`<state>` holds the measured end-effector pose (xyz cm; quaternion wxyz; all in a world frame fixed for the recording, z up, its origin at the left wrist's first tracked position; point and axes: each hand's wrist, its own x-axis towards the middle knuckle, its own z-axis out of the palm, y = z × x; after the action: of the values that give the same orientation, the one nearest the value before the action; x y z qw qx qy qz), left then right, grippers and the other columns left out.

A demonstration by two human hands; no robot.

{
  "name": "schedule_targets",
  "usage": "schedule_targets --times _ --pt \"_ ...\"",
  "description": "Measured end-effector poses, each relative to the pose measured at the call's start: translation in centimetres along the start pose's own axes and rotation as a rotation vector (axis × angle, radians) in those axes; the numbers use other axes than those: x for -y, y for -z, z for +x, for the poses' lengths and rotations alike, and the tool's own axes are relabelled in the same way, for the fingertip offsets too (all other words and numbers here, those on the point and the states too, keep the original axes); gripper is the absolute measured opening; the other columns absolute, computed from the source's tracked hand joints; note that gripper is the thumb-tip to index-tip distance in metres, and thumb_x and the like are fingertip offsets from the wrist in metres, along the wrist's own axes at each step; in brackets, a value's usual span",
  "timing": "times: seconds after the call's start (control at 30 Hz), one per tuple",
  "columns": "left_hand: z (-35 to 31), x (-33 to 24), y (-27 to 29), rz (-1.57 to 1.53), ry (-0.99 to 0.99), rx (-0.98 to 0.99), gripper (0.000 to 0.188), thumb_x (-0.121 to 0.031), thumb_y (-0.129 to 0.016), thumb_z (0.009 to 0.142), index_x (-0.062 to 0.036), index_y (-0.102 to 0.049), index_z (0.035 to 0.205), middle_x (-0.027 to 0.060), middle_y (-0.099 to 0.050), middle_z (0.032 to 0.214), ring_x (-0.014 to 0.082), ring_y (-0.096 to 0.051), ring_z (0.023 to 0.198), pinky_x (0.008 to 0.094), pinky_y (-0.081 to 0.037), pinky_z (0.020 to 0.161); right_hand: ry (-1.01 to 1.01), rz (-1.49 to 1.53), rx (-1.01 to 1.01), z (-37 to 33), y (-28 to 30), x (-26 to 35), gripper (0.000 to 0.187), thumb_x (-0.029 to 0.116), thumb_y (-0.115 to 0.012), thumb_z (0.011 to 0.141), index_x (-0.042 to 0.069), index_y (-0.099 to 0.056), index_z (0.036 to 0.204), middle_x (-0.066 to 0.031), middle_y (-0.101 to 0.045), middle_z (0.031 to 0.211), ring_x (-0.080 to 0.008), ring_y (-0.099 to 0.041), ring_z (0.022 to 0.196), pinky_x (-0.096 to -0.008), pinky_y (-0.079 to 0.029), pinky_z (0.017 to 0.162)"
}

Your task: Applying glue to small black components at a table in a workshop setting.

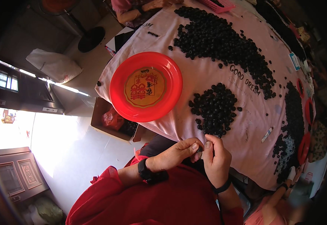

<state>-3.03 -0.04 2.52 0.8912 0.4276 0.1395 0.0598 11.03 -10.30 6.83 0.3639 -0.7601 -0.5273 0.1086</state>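
My left hand (178, 150) is closed at the table's near edge, thumb and fingers pinched around a small dark piece (200, 149) that is mostly hidden. Right beside it my right hand (217, 161) is closed too, thumb against forefinger; what it pinches is too small to make out. Just beyond my fingertips lies a small heap of black round pieces (216, 107), some with a hole in them. To the left, a red plate (117, 95) with a round gold picture hangs partly over the table edge.
A larger spread of black pieces (216, 37) covers the far pink tablecloth (257, 120). A white tube (267, 135) lies to the right. Below the plate stands a cardboard box (98, 122) with a red bag. Other people sit at the far left (128, 15) and lower right (274, 204).
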Motion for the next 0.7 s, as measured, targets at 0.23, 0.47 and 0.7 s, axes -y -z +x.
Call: schedule_targets --times 0.23,0.47,0.7 --pt "-0.03 0.03 0.33 0.012 0.022 0.028 0.036 -0.035 -0.036 0.109 -0.0054 -0.057 0.116 -0.0018 -0.054 0.091 0.0075 -0.053 0.085 0.025 -0.046 0.084 -0.005 -0.008 0.017 -0.06 0.02 0.16 0.021 0.004 -0.06 0.092 0.002 -0.063 0.112 -0.0139 -0.066 0.073 -0.0298 -0.065 0.062 -0.0395 -0.049 0.056" --pt "-0.07 0.1 0.38 0.017 0.015 0.033 0.036 -0.035 -0.037 0.109 -0.006 -0.057 0.117 -0.0024 -0.055 0.092 0.0072 -0.053 0.085 0.0247 -0.046 0.085 -0.021 0.03 -0.003 -0.17 -0.23 0.07 0.019 0.004 -0.061 0.091 0.003 -0.064 0.11 -0.0134 -0.066 0.073 -0.0292 -0.064 0.061 -0.0385 -0.049 0.056" --pt "-0.07 0.24 0.5 0.03 0.029 0.032 0.036 -0.035 -0.037 0.109 -0.0059 -0.057 0.117 -0.0024 -0.055 0.092 0.0071 -0.053 0.084 0.0247 -0.046 0.084 -0.022 0.02 0.011 -0.24 -0.23 0.0 0.02 0.003 -0.061 0.091 0.004 -0.064 0.11 -0.0125 -0.064 0.069 -0.029 -0.063 0.058 -0.0391 -0.048 0.054"
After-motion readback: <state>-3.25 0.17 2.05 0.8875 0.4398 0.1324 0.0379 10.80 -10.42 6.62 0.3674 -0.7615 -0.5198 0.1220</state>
